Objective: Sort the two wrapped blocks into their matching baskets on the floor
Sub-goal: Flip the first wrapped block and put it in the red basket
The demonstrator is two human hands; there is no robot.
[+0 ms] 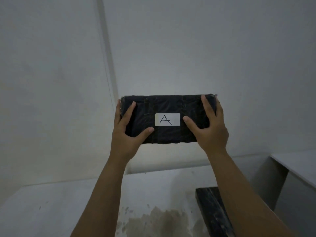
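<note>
A black wrapped block (168, 135) with a white label marked "A" is held up in the air in front of the wall. My left hand (128, 132) grips its left end, thumb across the front face. Its right end is gripped by my right hand (208, 127), thumb beside the label. A second black wrapped block (212, 211) lies on the pale surface at the lower right, partly hidden behind my right forearm. No basket is in view.
A pale ledge or counter (68, 202) with a brown stain (159, 221) lies below my arms. A white shelf edge (297, 166) juts in at the right. White walls meet in a corner behind the held block.
</note>
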